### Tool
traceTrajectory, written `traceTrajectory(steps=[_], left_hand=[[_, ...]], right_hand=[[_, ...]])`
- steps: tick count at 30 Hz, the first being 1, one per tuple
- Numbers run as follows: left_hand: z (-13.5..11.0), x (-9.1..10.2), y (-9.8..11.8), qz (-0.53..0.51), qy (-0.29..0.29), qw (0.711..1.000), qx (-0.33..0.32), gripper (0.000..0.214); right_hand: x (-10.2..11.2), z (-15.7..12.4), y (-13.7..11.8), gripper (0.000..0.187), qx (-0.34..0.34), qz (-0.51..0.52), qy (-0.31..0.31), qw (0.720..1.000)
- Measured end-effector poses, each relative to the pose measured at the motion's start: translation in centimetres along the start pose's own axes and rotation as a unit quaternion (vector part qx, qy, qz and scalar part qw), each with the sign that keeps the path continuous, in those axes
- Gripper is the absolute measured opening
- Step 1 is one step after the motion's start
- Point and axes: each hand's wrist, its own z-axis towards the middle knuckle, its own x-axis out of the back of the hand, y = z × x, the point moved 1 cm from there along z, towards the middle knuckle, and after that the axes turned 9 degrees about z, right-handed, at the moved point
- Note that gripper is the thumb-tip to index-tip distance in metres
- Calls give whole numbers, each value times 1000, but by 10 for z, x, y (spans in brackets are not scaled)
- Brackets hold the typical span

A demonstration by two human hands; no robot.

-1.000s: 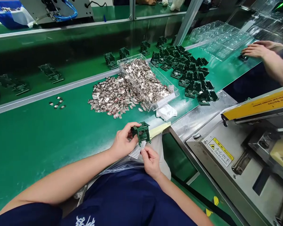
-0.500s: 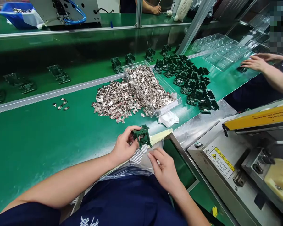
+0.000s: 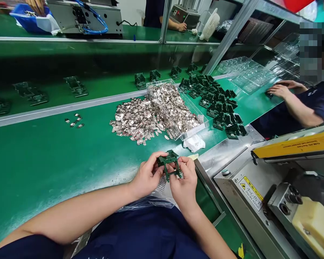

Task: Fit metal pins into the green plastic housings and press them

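Between my hands, above my lap, is a dark green plastic frame [image 3: 168,159] with an open middle and thin legs. My left hand [image 3: 147,178] pinches its left side between thumb and fingers. On the right side, my right hand [image 3: 185,181] is closed around the frame's edge, with fingertips reaching into its opening; whether a small part is also in them is hidden. Under the hands, a strip of small pale pieces [image 3: 161,185] in clear plastic partly shows. Beyond lies a heap of small silvery metal parts [image 3: 135,120] beside a clear plastic box [image 3: 191,132] filled with more.
Many green frames [image 3: 218,104] are piled right of the box, and several stand on the strip behind. A crumpled white cloth [image 3: 194,143] lies by the table edge. A metal machine [image 3: 240,190] borders my right. A co-worker's hands [image 3: 282,90] work near clear trays [image 3: 245,73].
My right hand has risen from below the green frame to grip its right side. The frame has shifted slightly right in view, and the camera view has turned a little.
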Motion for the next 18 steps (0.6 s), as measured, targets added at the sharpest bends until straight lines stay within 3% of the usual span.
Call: traceTrajectory(steps=[3,6,10,15,18], left_hand=[[-1,0,1,5,-5,1000,-22,32],[-2,1,1,8,-11,999,-46,29],[-2,-1,2,-7,-28,999,-40,28],[-3,-12,3,-32,-55,997,-35,31],[-4,-21,5,-38,-74,996,-33,31]], right_hand=[[0,1,-1,14,-47,30,0,998],[-2,1,3,24,-128,132,10,983],[-3,0,11,37,-232,301,24,925],[3,-6,15,43,-267,411,15,872],[4,-15,17,44,-278,449,50,848]])
